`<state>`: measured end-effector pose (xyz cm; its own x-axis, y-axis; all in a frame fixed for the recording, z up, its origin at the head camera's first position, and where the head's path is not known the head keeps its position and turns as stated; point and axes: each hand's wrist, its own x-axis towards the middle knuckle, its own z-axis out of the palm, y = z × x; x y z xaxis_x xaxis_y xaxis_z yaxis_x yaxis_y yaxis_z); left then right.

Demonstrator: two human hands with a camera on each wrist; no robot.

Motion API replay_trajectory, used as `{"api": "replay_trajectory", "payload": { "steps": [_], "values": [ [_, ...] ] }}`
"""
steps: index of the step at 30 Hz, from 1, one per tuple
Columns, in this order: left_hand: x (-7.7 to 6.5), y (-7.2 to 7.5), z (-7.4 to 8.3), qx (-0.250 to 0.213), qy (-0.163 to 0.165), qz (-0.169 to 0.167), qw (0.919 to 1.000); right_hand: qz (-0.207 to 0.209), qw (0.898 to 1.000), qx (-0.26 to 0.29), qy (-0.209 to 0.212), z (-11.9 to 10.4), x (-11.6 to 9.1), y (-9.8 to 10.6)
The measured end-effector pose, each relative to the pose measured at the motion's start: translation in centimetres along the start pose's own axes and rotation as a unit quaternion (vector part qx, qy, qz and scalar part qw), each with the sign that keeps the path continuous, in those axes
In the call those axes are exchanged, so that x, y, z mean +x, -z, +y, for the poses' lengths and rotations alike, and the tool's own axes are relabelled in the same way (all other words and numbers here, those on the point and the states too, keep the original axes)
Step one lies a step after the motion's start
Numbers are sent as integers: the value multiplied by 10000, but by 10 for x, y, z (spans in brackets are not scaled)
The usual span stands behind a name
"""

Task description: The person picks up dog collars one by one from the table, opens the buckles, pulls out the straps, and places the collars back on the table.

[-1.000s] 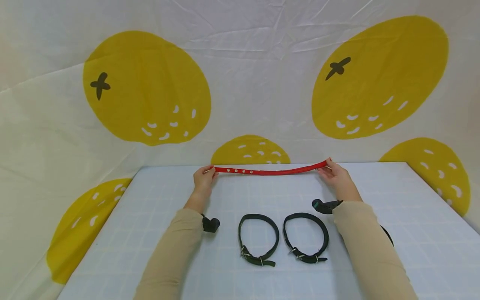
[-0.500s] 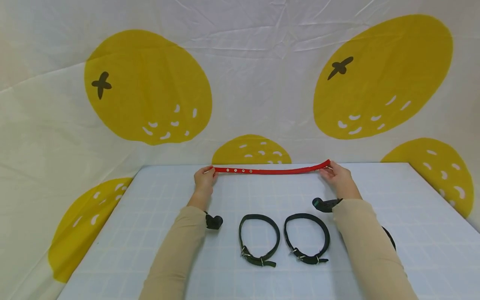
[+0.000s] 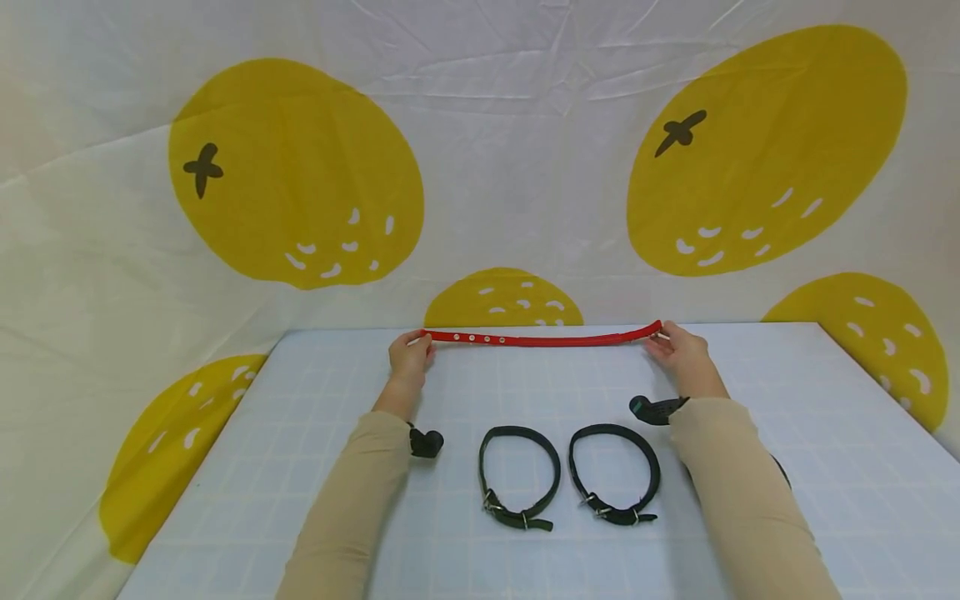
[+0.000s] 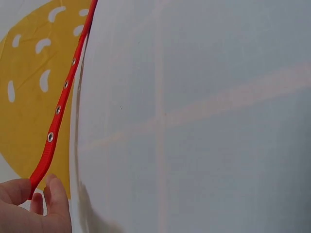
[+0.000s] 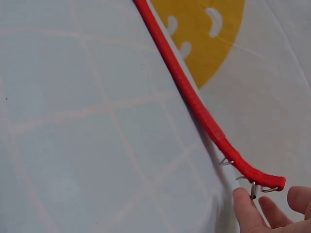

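A red collar [image 3: 555, 341] with metal eyelets is stretched out sideways near the table's far edge. My left hand [image 3: 408, 358] pinches its eyelet end between thumb and fingers; the left wrist view shows the strap [image 4: 59, 109] leading away from that grip. At the other end, my right hand [image 3: 686, 360] holds the collar by its buckle end. In the right wrist view, the fingers [image 5: 249, 213] are against the metal buckle parts [image 5: 253, 190] under the slightly upturned tip. Two dark buckled collars, a left one [image 3: 556, 467] and a right one [image 3: 656, 467], lie looped between my forearms.
The table [image 3: 450, 558] has a pale checked cover. Behind it hangs a white cloth [image 3: 525, 167] printed with yellow fruit. A further dark loop [image 3: 782, 472] shows partly beside my right sleeve [image 3: 738, 483], which hides most of it.
Both hands keep the red collar stretched in nearly the same place. My right hand has shifted very slightly right, and its fingers have moved a little around the buckle end.
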<state>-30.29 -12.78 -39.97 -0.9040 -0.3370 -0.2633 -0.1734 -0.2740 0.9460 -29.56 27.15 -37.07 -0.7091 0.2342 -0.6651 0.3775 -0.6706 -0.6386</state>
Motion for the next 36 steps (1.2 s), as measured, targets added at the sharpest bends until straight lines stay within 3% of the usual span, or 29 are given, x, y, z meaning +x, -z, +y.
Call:
{"api": "replay_trajectory", "payload": {
  "steps": [7,12,18,24,28,30,32,34,36],
  "values": [
    [-10,5,5,438,55,-117,9990,268,9972,-665,229,2,-2,4],
    [-13,12,8,797,82,-265,9964,169,9975,-578,362,-2,-13,7],
    [-17,30,19,1169,-25,-447,9921,179,9967,-619,500,-17,-31,5],
    [-22,51,31,1470,-262,-647,9867,-345,9968,-642,332,-32,-43,8],
    [-32,59,37,1840,-510,-904,9774,-783,9916,-947,413,-34,-55,8],
    [-39,61,39,2173,-751,-1118,9668,-1046,9859,-1201,516,-32,-63,6],
    [-49,62,39,2609,-1118,-1455,9478,-1328,9771,-1527,655,-28,-71,5],
    [-60,62,37,3249,-1729,-1845,9113,-1729,9652,-1798,784,-21,-82,4],
    [-71,62,34,3795,-2372,-2258,8653,-2089,9519,-2034,946,-11,-93,2]
  ]
}}
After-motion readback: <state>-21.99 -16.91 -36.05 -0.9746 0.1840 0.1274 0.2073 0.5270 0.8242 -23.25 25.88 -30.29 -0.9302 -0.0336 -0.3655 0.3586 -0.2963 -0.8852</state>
